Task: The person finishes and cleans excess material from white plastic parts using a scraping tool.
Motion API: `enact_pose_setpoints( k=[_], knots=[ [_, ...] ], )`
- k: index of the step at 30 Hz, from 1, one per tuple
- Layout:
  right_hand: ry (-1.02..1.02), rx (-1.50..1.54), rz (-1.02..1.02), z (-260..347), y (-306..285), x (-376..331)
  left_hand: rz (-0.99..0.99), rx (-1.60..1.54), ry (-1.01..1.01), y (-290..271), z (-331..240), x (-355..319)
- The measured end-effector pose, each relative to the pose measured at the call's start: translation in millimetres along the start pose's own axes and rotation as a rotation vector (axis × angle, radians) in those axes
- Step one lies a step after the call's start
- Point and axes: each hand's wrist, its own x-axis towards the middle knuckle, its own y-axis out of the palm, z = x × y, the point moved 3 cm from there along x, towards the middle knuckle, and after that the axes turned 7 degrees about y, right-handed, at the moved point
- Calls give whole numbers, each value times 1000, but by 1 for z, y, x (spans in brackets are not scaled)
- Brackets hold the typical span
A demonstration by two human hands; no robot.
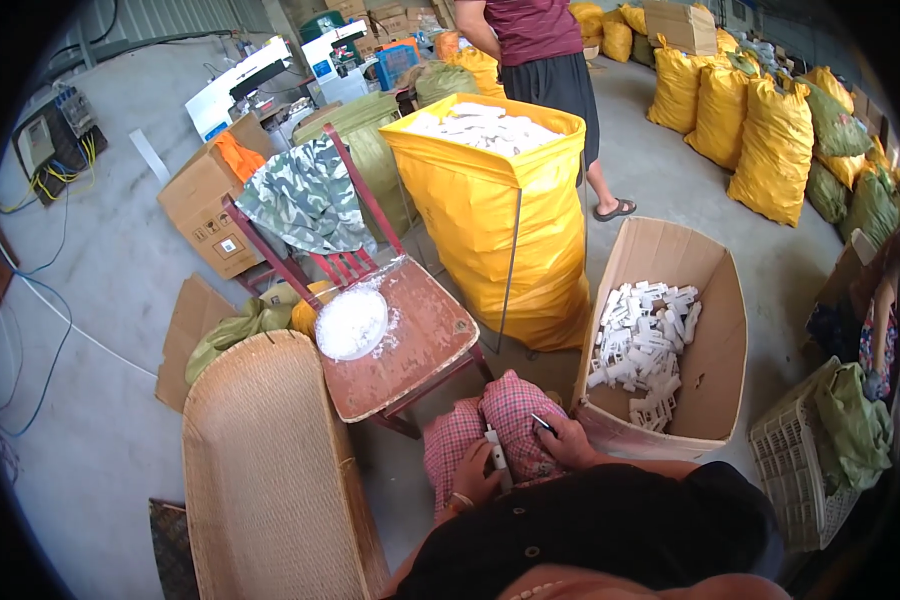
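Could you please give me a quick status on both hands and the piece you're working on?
Left hand grips white plastic piece on lap. Right hand holds small dark tool beside it. Cardboard box of white parts at right; nothing in the way.

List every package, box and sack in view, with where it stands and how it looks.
Open brown carton: right of the knees, holding white plastic pieces.
Tall yellow sack: centre, on a wire frame, filled with white pieces.
Brown carton with labels: upper left, on the floor.
Yellow and green sacks: stacked upper right.
Flattened cardboard: left, beside the wicker chair.
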Motion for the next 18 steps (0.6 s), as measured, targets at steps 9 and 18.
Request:
enact_pose_setpoints(
  k=[9,18],
  knots=[
    [-2,17,5,-1,0,1,-11,8,37,-1,-1,3],
    [-43,-11,-6,-5,1,0,-34,-12,12,1,2,2]
  ],
)
